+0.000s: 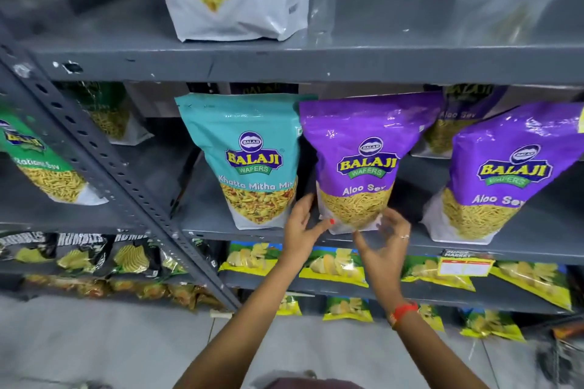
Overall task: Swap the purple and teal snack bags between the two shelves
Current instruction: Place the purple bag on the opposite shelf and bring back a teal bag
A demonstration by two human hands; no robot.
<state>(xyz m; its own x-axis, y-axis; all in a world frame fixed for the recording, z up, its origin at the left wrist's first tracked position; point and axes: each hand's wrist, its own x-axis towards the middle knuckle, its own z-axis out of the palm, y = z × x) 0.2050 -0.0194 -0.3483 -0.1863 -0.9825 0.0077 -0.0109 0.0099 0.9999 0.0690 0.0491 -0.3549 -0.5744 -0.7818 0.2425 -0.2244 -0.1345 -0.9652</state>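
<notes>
At shelf edge (474,249) | both hands (298,224) (384,238) spread, grip empty, flanking purple bag (366,161) | teal bag (249,155) adjacent

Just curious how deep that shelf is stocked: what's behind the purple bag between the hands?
Behind the purple bag, to its right, another purple Aloo Sev bag stands deeper on the shelf. Directly behind it is covered.

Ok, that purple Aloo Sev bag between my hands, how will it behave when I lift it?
The purple Aloo Sev bag is a glossy, puffy pouch: probably light, crinkly and slightly slippery. It stands upright on a narrow base, so a nudge may tip it. Both hands look open at its lower corners.
</notes>
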